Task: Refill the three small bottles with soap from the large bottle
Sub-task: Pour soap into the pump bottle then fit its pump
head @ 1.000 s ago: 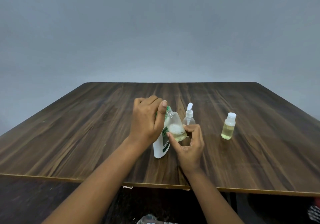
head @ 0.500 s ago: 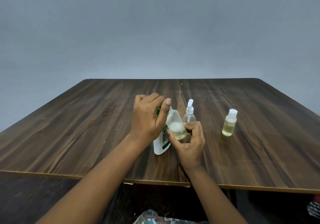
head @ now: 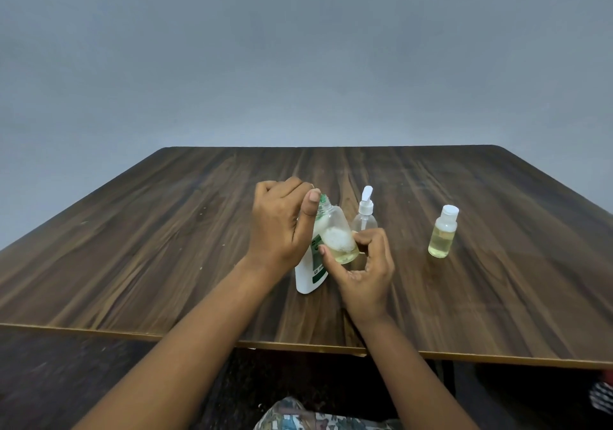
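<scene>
The large white bottle (head: 306,275) with a green label stands upright on the wooden table (head: 166,247). My left hand (head: 278,230) curls round its top, where a bit of green cap (head: 321,198) shows beside my thumb. My right hand (head: 361,267) pinches the base of a small clear bottle (head: 336,230), tilted with its open neck towards my left thumb; pale yellow soap and foam lie in its bottom. Just behind stands a small pump bottle (head: 365,212). A small white-capped bottle (head: 442,232) with yellow soap stands apart to the right.
The table's near edge (head: 298,345) runs just below my forearms. A grey wall fills the background. Patterned cloth (head: 298,418) shows at the bottom, under the table edge.
My left thumb has slid off the small bottle's mouth to the left side of its neck. The right hand keeps the tilted bottle in nearly the same place.
</scene>
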Tool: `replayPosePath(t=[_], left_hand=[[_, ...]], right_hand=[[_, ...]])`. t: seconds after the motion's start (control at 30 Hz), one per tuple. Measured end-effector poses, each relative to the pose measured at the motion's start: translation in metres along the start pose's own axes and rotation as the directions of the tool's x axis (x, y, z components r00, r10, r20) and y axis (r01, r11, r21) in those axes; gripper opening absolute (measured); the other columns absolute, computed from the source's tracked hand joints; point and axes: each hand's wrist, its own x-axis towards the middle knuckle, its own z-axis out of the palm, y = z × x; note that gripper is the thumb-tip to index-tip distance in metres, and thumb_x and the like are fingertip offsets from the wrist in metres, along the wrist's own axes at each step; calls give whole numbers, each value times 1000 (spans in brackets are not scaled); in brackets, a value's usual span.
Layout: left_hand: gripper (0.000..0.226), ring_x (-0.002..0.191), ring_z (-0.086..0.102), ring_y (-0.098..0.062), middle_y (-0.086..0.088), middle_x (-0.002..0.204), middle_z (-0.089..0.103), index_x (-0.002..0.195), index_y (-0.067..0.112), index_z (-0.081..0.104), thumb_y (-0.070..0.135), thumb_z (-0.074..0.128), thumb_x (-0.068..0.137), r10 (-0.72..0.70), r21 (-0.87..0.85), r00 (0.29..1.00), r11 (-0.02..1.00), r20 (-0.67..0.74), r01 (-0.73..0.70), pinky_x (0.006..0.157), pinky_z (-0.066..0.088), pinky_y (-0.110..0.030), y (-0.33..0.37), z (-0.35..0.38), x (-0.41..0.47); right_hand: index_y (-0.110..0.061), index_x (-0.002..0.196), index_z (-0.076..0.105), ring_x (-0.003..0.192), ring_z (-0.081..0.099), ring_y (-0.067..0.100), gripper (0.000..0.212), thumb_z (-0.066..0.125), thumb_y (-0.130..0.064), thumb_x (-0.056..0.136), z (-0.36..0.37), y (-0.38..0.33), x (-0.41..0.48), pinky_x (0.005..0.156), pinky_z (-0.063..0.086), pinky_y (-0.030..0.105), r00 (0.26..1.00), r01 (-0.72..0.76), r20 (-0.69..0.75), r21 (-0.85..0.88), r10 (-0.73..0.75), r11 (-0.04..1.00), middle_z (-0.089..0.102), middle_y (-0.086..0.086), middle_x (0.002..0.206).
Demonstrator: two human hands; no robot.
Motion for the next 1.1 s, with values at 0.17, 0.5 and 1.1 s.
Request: replayPosePath(t=[0.17,0.5,1.1], left_hand=[[66,74,57,-12,0,79,68,80,7,68,42,17,102,8,-10,999,1000,-36,-8,75,33,-27,5,-2,0],[66,67,57,-18,-1,72,63,74,6,65,41,16,102,43,10,999,999,17,-43,74,33,-28,4,-1,2],[67,61,54,-18,-1,64,60,69,6,63,43,18,102,11,-1,1000,1000,15,-11,70,34,-30,-4,0,7]], right_hand=[[-4,86,52,78,50,-4,37,77,-27,71,0,-3,0,65,41,6,1000,0,-16,25,1,1000,52,2,82],[-13,87,48,77,47,-5,35,77,-25,71,-2,-2,2,67,38,4,998,56,-35,1,-56,998,50,3,80],[-16,89,48,74,49,3,34,76,-28,73,-1,0,0,65,41,8,999,40,-3,5,-40,999,50,-3,84]])
